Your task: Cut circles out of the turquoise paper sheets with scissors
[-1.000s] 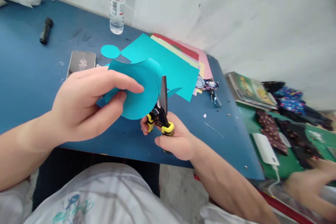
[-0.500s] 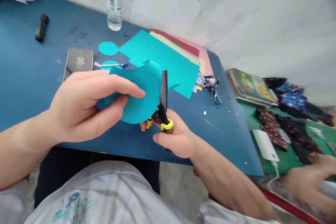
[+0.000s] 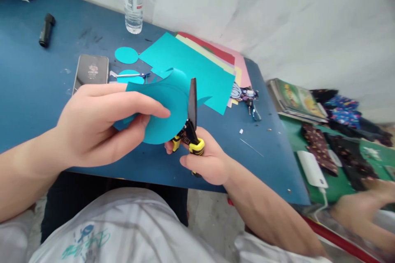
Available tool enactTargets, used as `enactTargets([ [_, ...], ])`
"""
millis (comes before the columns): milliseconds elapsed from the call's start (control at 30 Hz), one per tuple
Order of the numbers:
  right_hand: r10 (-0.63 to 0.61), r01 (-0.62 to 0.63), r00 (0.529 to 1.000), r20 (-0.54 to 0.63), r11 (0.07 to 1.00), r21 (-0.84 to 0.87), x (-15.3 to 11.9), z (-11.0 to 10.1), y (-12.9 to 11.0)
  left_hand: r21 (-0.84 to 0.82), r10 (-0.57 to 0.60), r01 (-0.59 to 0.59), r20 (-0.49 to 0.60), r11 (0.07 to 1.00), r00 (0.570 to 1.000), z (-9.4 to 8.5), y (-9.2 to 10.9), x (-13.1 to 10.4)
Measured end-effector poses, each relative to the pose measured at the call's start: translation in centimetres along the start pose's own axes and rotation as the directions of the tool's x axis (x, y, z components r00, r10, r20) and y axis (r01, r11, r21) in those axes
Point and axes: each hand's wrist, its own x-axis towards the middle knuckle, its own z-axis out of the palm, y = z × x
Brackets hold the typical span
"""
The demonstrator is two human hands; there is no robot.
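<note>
Between the thumb and fingers of my left hand (image 3: 101, 125) is a turquoise sheet of paper (image 3: 168, 129) with a rounded, cut lower edge. A curled strip of it rises at the top and right. My right hand (image 3: 208, 158) grips black and yellow scissors (image 3: 193, 111), blades pointing up at the paper's right edge. Part of their handles is hidden by my fingers. Behind the held sheet, two turquoise paper ovals (image 3: 126, 55) lie on the blue table (image 3: 160, 168), and a thin pen-like tool (image 3: 131, 75) rests across the nearer one.
Stacked coloured paper (image 3: 197, 70) lies by the wall. A water bottle (image 3: 133, 8), a phone (image 3: 91, 72) and a black cylinder (image 3: 47, 31) stand or lie to the left. Rightward are keys (image 3: 249, 98), books (image 3: 296, 98), a white power bank (image 3: 311, 168) and another person's arm (image 3: 361, 218).
The view has shifted very slightly. My hands, the paper and the scissors keep nearly the same position, with the blades still at the paper's right edge.
</note>
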Motion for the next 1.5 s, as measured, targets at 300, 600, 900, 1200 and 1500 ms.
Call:
enactTargets([
  [300, 0.013, -0.013, 1.000, 0.015, 1.000, 0.001, 0.2, -0.2, -0.2, 0.018, -0.038, 0.038, 0.009, 0.999, 0.999, 0.1, 0.2, 0.0],
  [600, 0.055, -0.055, 0.998, 0.014, 0.998, 0.007, 0.0, -0.1, -0.6, 0.036, -0.052, 0.051, 0.017, 0.998, 0.999, -0.2, 0.4, -0.1],
  [900, 0.068, -0.068, 0.997, 0.044, 0.998, -0.009, -0.1, -0.1, -0.3, -0.017, -0.038, 0.037, -0.036, 0.999, 0.999, 0.2, 0.2, 0.1],
  [1200, 0.037, -0.036, 0.997, 0.075, 0.999, -0.012, -0.1, -0.1, -0.5, -0.043, -0.039, 0.038, -0.014, 0.998, 0.999, 0.0, -0.1, 0.4],
  [1500, 0.078, -0.076, 0.996, 0.037, 0.996, -0.049, 0.0, -0.1, -0.8, 0.176, -0.222, 0.193, 0.166, 0.965, 0.961, -1.0, 1.8, 0.3],
])
